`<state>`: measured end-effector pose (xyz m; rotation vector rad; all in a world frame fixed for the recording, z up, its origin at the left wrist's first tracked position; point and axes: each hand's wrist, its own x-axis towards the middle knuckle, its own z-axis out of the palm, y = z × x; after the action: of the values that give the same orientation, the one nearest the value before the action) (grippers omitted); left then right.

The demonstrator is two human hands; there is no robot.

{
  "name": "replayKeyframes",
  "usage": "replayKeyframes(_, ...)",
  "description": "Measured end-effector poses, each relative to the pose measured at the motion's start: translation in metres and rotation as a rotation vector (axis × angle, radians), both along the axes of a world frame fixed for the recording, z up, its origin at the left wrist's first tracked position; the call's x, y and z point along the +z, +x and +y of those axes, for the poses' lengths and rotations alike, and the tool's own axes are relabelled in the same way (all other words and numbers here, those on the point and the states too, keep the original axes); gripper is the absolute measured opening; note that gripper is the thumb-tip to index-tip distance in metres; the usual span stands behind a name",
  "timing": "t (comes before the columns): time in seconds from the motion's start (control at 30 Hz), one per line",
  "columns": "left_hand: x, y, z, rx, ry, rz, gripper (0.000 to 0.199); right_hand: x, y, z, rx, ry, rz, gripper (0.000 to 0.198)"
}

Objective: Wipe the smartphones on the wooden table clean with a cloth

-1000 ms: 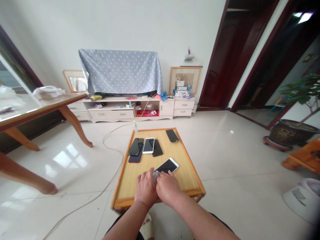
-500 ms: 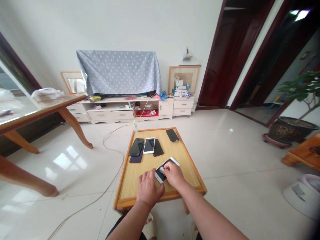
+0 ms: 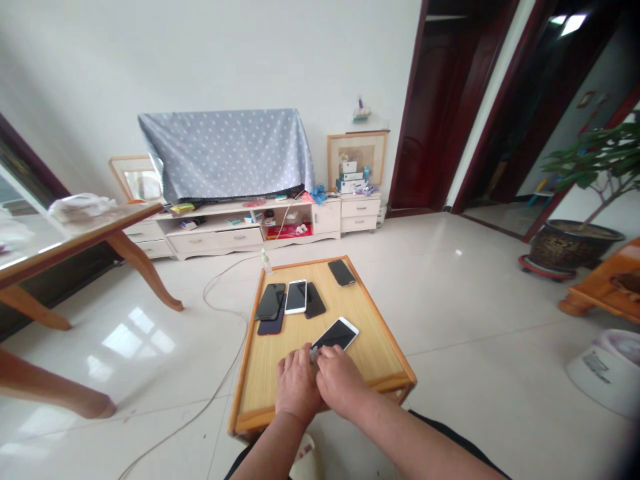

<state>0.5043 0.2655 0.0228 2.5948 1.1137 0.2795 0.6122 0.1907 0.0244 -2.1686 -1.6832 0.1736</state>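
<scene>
A white smartphone with a dark screen lies slanted near the front of the small wooden table. My left hand grips its lower left end, which is mostly covered by my fingers. Pressed close beside it, my right hand pinches a small whitish wipe over that same end of the screen. Further back are another white phone, a black phone partly beside it, and a dark phone resting on a blue one.
One more black phone lies near the table's back right corner. At the back left corner stands a small clear spray bottle. A cable runs over the floor on the left. A white bucket stands to the right.
My right hand has moved down and left along the phone with the wipe, from mid-screen to the lower end beside my left hand. The view has shifted slightly.
</scene>
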Motion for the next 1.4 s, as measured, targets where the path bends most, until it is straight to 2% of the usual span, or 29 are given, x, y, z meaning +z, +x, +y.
replayKeyframes(0.07, 0.0, 0.001, -0.001, 0.003, 0.014, -0.011, 0.052, 0.002, 0.009, -0.001, 0.0, 0.026, -0.001, 0.034)
replayKeyframes(0.2, 0.004, 0.006, -0.007, 0.035, 0.052, -0.015, 0.055, 0.008, 0.039, 0.002, -0.152, -0.013, -0.004, 0.037)
replayKeyframes(0.27, 0.006, 0.008, -0.009, 0.051, 0.065, -0.015, 0.056, 0.008, 0.043, 0.001, -0.186, -0.035, -0.009, 0.038)
replayKeyframes(0.33, 0.005, 0.008, -0.008, 0.047, 0.062, -0.018, 0.053, 0.006, 0.035, -0.001, -0.125, -0.035, -0.013, 0.041)
replayKeyframes(0.43, 0.001, 0.007, -0.006, 0.042, 0.055, -0.021, 0.049, 0.003, 0.018, -0.004, 0.075, -0.016, -0.009, 0.044)
replayKeyframes(0.5, 0.0, 0.007, -0.005, 0.049, 0.053, -0.02, 0.049, 0.003, 0.018, -0.002, 0.126, -0.005, -0.007, 0.044)
replayKeyframes(0.57, 0.001, 0.008, -0.006, 0.057, 0.056, -0.019, 0.052, 0.005, 0.031, 0.002, 0.058, -0.013, -0.004, 0.043)
replayKeyframes(0.67, 0.004, 0.009, -0.008, 0.062, 0.064, -0.019, 0.057, 0.009, 0.056, 0.007, -0.14, -0.054, -0.004, 0.042)
replayKeyframes(0.73, 0.005, 0.009, -0.008, 0.058, 0.065, -0.024, 0.057, 0.01, 0.059, 0.008, -0.195, -0.063, -0.009, 0.042)
replayKeyframes(0.8, 0.005, 0.008, -0.007, 0.056, 0.051, -0.025, 0.056, 0.009, 0.049, 0.007, -0.112, -0.046, -0.011, 0.042)
replayKeyframes(0.9, 0.004, 0.007, -0.005, 0.051, 0.008, -0.017, 0.052, 0.007, 0.026, 0.006, 0.092, 0.003, -0.016, 0.042)
replayKeyframes(0.97, 0.004, 0.006, -0.005, 0.049, 0.009, -0.023, 0.053, 0.006, 0.023, 0.008, 0.117, 0.021, -0.019, 0.042)
replayKeyframes(1.1, 0.001, 0.004, -0.005, 0.036, 0.037, -0.029, 0.061, 0.006, 0.048, 0.015, -0.122, -0.038, -0.023, 0.041)
replayKeyframes(1.17, -0.002, 0.003, -0.003, 0.027, 0.032, -0.025, 0.063, 0.006, 0.053, 0.017, -0.186, -0.063, -0.028, 0.042)
replayKeyframes(1.23, -0.005, 0.002, -0.002, 0.023, 0.033, -0.034, 0.063, 0.005, 0.045, 0.015, -0.104, -0.046, -0.026, 0.042)
replayKeyframes(1.33, -0.009, 0.0, 0.0, 0.023, 0.034, -0.057, 0.057, 0.002, 0.025, 0.01, 0.119, -0.003, -0.011, 0.043)
replayKeyframes(1.4, -0.009, 0.0, 0.0, 0.027, 0.031, -0.059, 0.056, 0.0, 0.024, 0.008, 0.146, 0.008, -0.004, 0.043)
